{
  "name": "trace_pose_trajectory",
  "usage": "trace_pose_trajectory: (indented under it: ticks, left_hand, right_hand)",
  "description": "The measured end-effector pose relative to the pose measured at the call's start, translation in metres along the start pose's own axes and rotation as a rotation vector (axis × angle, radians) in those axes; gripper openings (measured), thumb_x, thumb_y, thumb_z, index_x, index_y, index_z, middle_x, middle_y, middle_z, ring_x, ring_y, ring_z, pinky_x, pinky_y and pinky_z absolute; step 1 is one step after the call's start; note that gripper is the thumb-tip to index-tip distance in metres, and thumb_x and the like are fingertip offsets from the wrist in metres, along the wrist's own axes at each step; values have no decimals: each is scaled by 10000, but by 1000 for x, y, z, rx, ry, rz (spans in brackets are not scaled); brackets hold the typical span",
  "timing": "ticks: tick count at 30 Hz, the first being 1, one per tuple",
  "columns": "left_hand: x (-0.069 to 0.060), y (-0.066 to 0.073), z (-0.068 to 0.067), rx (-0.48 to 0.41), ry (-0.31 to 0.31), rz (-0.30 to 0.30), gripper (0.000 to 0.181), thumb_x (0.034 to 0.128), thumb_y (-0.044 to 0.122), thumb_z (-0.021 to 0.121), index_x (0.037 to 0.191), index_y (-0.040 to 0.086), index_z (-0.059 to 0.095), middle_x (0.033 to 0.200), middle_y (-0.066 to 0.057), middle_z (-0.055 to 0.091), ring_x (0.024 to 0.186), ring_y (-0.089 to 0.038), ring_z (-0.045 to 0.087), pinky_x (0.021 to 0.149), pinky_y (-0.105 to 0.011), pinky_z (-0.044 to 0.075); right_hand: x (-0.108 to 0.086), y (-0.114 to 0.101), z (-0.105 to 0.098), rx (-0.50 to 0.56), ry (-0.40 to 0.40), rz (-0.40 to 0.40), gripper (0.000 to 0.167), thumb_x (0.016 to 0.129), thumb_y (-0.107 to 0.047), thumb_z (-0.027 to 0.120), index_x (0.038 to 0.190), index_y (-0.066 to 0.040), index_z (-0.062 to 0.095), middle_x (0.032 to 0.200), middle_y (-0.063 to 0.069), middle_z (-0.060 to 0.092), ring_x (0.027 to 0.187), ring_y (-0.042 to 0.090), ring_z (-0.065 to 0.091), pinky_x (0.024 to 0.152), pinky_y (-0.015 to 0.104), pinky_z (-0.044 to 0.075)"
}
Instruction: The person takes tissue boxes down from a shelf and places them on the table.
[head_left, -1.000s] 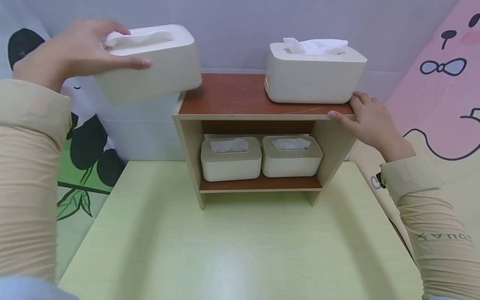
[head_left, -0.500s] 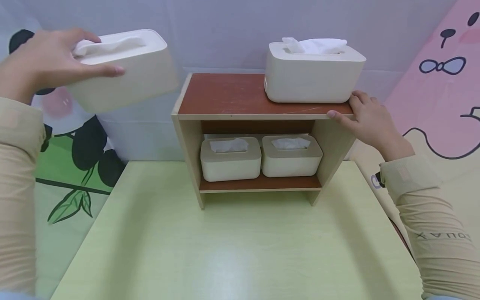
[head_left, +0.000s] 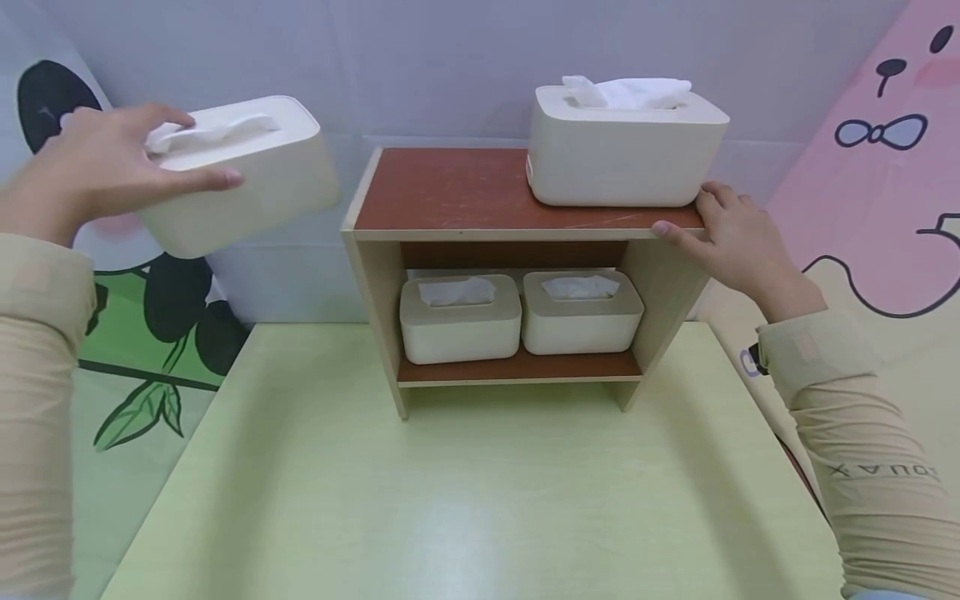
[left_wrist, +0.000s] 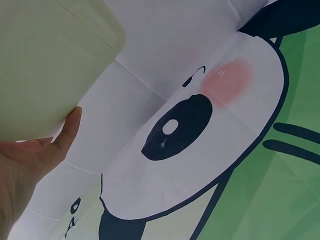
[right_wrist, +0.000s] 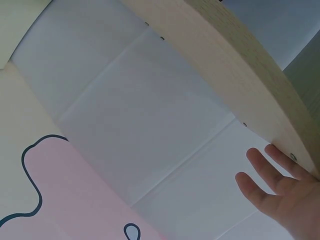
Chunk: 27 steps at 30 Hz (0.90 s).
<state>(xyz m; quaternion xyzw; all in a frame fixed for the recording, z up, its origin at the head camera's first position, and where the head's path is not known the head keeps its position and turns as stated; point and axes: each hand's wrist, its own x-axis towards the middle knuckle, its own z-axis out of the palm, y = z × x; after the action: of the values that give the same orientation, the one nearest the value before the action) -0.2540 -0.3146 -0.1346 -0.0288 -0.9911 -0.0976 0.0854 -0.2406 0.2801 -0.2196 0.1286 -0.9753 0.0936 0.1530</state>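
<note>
High to the left of the small wooden shelf (head_left: 457,196), my left hand (head_left: 112,167) holds a white tissue box (head_left: 240,192) in the air. Its thumb presses the front side; the other fingers reach over the top and far side. The box tilts, its left end lower. The left wrist view shows the box's underside (left_wrist: 50,70) and a fingertip on its edge. At the shelf's top right corner rests my right hand (head_left: 750,250), thumb on the front edge. Its fingers (right_wrist: 265,175) lie fairly straight beside the side panel (right_wrist: 240,65). A second tissue box (head_left: 630,158) stands next to it.
Two more tissue boxes, a left one (head_left: 461,329) and a right one (head_left: 585,321), sit side by side on the lower shelf board. Under the shelf is a pale green table (head_left: 450,483). Printed cloth walls (head_left: 420,67) surround it at the back and sides.
My left hand has carried the tissue box leftward, away from the shelf's top left corner, and then slightly down. My right hand and the other boxes stay put.
</note>
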Motion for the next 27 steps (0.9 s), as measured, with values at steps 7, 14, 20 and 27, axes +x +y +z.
trace_pose_trajectory:
  ticks: [7, 14, 20, 27]
  left_hand:
    - [-2, -9, 23, 5, -6, 4, 943, 724, 611, 619, 1453, 152, 235, 1277, -326, 360, 1040, -494, 327, 631, -550, 345]
    - [-4, -20, 50, 50, 0, 71, 893, 736, 628, 585, 1412, 107, 320, 1275, -304, 423, 1034, -471, 383, 748, -567, 330]
    - [-7, -25, 79, 20, 9, 138, 866, 753, 600, 588, 1382, 49, 362, 1270, -309, 441, 1053, -457, 404, 828, -598, 317]
    - [-14, -30, 115, -22, 9, 126, 864, 734, 621, 601, 1363, 66, 393, 1285, -274, 436, 1053, -479, 344, 758, -578, 334]
  right_hand:
    - [0, 0, 1, 1, 13, -5, 833, 890, -611, 349, 1327, 97, 355, 1371, 315, 326, 1145, 561, 342, 955, 623, 242]
    - [0, -2, 0, -6, 13, -10, 830, 889, -613, 348, 1325, 94, 361, 1369, 308, 334, 1144, 550, 351, 943, 623, 254]
    - [0, -2, -1, -6, 8, -7, 838, 889, -613, 346, 1322, 105, 357, 1371, 317, 327, 1153, 554, 347, 952, 626, 247]
    - [-1, -2, -1, -12, 1, -3, 852, 889, -620, 340, 1334, 105, 341, 1378, 320, 315, 1164, 555, 336, 959, 630, 237]
